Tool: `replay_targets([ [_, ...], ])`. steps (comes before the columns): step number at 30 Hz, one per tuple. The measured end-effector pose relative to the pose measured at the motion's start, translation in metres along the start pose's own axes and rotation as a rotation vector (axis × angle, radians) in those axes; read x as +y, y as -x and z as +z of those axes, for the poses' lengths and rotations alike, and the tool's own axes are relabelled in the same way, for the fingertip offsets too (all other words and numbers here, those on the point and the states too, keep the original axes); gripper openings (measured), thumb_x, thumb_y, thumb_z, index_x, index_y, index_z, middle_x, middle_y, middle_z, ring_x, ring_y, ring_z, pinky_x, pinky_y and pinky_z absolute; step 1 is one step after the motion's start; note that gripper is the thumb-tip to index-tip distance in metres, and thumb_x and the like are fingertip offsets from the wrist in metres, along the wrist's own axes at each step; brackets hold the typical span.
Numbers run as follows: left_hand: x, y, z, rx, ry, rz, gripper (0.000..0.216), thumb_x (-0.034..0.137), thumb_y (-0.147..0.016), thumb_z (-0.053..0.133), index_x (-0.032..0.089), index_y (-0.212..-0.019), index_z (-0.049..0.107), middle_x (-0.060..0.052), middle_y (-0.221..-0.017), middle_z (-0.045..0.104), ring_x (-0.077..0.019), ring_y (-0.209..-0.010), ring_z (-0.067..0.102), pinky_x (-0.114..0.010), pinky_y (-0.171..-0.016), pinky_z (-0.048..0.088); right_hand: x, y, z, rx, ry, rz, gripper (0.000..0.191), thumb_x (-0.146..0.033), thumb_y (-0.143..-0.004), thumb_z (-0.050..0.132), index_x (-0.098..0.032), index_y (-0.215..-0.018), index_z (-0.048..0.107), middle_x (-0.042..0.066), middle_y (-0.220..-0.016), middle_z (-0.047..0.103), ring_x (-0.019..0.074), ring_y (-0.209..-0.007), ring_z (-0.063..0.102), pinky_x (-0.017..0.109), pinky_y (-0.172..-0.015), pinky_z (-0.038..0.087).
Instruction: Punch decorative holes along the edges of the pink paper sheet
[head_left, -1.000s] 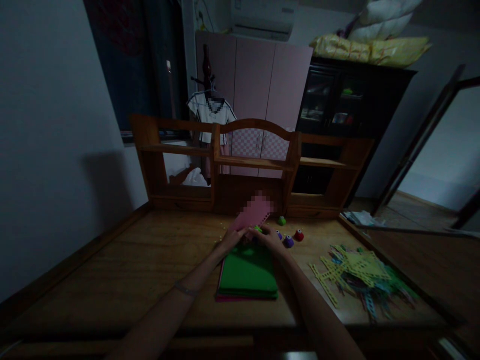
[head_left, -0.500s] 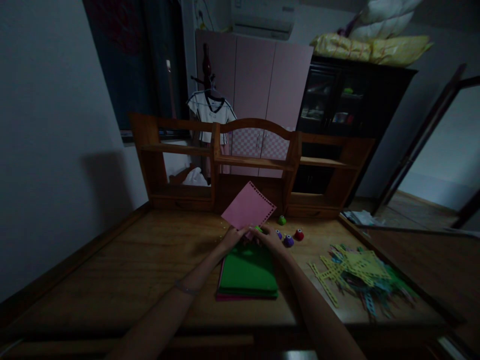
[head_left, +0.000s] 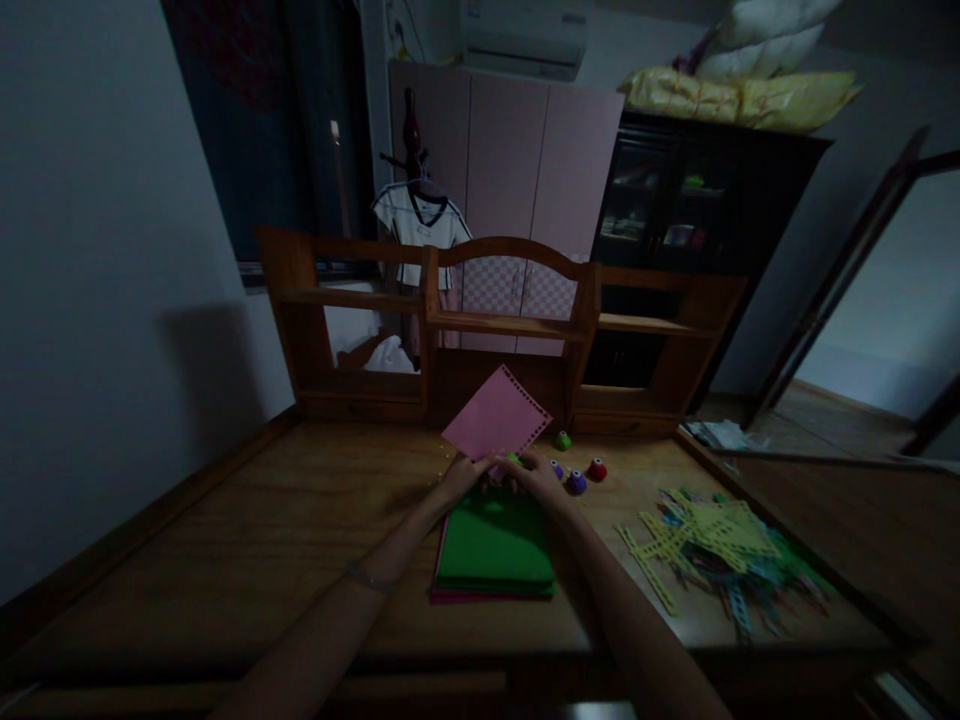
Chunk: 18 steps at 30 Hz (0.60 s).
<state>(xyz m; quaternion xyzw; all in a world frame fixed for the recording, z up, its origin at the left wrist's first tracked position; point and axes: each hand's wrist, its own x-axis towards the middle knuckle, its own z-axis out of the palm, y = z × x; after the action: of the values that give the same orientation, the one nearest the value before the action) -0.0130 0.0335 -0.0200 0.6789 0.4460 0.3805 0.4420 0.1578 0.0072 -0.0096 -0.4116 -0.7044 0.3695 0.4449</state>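
A pink sheet of paper (head_left: 495,412) is tilted up above the tabletop, with a row of small punched holes along its right edge. My left hand (head_left: 465,474) is closed on its lower part. Close beside it, my right hand (head_left: 534,474) is closed around a small bright-green paper punch (head_left: 514,459) at the sheet's bottom corner. Fingers hide most of the punch and that corner. Below both hands lies a stack of green paper (head_left: 495,545), with pink sheets showing underneath.
Right of my hands stand a red punch (head_left: 597,469), a purple punch (head_left: 576,482) and a green punch (head_left: 563,440). Yellow and blue punched scraps (head_left: 720,540) pile up at the table's right. A wooden shelf unit (head_left: 510,323) borders the back.
Both hands stay at the same place with the pink sheet and the punch. The sheet's top corner has shifted very slightly to the right.
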Motion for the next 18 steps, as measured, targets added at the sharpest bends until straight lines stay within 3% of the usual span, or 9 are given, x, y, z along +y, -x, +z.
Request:
replay_targets([
  [10, 0.029, 0.017, -0.003, -0.011, 0.009, -0.053, 0.045, 0.052, -0.075, 0.046, 0.014, -0.060, 0.064, -0.001, -0.046, 0.055, -0.0148, -0.052, 0.052, -0.025, -0.058, 0.038, -0.002, 0.000, 0.000, 0.033, 0.023, 0.003, 0.046, -0.058, -0.076, 0.051, -0.014, -0.073, 0.065, 0.000, -0.057, 0.057, 0.0113, -0.050, 0.047, 0.021, -0.047, 0.033],
  [18, 0.034, 0.020, -0.004, 0.025, 0.033, -0.044, 0.037, 0.047, -0.073, 0.050, 0.017, -0.057, 0.064, 0.000, -0.043, 0.053, -0.0160, -0.052, 0.052, -0.025, -0.055, 0.038, -0.005, 0.001, 0.000, 0.048, 0.041, -0.035, 0.043, -0.055, -0.076, 0.051, -0.015, -0.075, 0.066, 0.001, -0.061, 0.059, 0.0127, -0.054, 0.049, 0.022, -0.049, 0.035],
])
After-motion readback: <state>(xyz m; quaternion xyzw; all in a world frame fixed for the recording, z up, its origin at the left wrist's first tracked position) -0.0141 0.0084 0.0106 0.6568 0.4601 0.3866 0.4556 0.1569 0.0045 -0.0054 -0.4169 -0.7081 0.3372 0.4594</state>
